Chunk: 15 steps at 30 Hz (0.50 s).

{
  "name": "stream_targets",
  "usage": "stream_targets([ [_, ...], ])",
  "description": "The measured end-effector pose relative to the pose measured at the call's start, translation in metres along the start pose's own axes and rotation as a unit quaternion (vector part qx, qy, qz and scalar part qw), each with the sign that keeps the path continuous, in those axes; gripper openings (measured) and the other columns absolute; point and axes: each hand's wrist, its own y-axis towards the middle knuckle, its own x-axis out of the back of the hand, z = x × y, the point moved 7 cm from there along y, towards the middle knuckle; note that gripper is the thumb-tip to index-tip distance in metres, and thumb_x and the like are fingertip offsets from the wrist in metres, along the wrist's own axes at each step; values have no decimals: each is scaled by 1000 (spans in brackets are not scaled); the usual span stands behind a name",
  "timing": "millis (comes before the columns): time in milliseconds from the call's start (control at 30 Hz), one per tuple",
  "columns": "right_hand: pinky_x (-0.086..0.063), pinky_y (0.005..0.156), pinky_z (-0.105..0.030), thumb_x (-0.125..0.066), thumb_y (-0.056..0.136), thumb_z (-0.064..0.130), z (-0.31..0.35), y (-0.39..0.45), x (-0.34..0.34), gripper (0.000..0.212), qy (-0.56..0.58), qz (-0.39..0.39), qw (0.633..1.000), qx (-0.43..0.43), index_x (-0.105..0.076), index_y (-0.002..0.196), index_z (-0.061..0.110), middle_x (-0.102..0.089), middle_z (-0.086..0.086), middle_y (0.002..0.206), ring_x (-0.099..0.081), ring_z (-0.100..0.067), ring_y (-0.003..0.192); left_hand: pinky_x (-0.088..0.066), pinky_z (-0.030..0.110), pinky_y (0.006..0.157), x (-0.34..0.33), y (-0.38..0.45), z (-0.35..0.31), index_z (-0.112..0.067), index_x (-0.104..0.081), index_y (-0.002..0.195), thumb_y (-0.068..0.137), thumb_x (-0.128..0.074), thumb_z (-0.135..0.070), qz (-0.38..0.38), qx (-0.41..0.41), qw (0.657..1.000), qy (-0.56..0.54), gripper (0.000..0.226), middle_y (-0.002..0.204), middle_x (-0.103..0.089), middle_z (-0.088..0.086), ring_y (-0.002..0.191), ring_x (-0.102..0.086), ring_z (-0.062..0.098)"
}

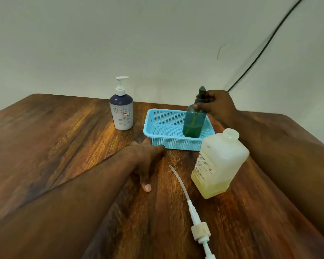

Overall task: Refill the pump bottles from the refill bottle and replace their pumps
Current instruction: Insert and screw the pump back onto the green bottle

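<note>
A green pump bottle (193, 122) stands tilted inside the blue mesh basket (163, 141), part full of green liquid. My right hand (216, 106) grips its dark pump and neck from the right. A white and navy flowered pump bottle (121, 113) with its white pump on stands left of the basket. The pale refill bottle (218, 163), capped and holding yellow liquid low down, stands near the basket's front right corner. A loose white pump (194, 210) with a long tube lies on the table in front. My left hand (147, 156) rests flat on the table by the basket's front edge.
The wooden table (54, 146) runs to a pale wall at the back. A black cable (260, 55) slants down the wall at the right, behind my right hand.
</note>
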Motion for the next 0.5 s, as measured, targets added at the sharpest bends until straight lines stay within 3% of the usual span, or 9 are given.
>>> stream_targets([
  [100, -55, 93, -42, -80, 73, 5, -2, 4, -1, 34, 14, 20, 1000, -17, -68, 105, 6, -72, -11, 102, -69, -27, 98, -46, 56, 100, 0, 0, 0, -49, -23, 147, 60, -94, -31, 3, 2, 1000, 2, 114, 147, -28, 6, 137, -30, 40],
  [267, -59, 79, -24, -79, 71, 0, 1, 1, -3, 43, 17, 77, 996, -37, -64, 111, 8, -70, -6, 103, -68, -17, 96, -46, 56, 101, 1, -3, 0, -49, -25, 146, 60, -94, -31, -1, 7, 1000, -5, 112, 149, -26, 7, 138, -28, 39],
  [367, -57, 77, -28, -80, 70, -1, 13, 1, 3, 59, -5, 115, 991, -65, -58, 124, 8, -68, -9, 112, -66, -22, 103, -45, 57, 101, 2, -9, 1, -45, -30, 146, 60, -93, -30, -12, 6, 1000, -23, 107, 148, -29, 6, 138, -28, 39],
  [500, -48, 72, -27, -85, 67, 10, 48, 5, 29, 59, -128, 105, 984, -64, -63, 121, 11, -64, -7, 114, -60, -21, 104, -50, 51, 96, -2, -20, 7, -36, -49, 122, 61, -92, -29, -63, -4, 995, -77, 74, 136, -41, 2, 125, -42, 29],
])
